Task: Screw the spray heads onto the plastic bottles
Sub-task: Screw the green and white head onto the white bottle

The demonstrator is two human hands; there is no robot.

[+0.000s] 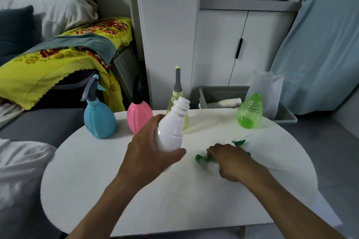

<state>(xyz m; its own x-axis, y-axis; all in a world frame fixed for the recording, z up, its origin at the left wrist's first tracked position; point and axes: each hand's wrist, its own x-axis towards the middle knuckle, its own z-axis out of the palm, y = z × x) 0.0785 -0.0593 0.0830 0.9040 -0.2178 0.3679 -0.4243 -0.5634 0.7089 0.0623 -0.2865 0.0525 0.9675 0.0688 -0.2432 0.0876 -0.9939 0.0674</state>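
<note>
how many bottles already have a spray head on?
3, all at the table's far left edge: blue bottle, pink bottle, yellow bottle partly behind the headless white bottle held by the left hand. The green bottle, far right, has none.

Head view, looking forward-down, close over table (116,190).

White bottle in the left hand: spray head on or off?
Off. The white bottle, gripped by the left hand, shows a bare threaded neck. The right hand is on the green spray heads lying on the table.
</note>
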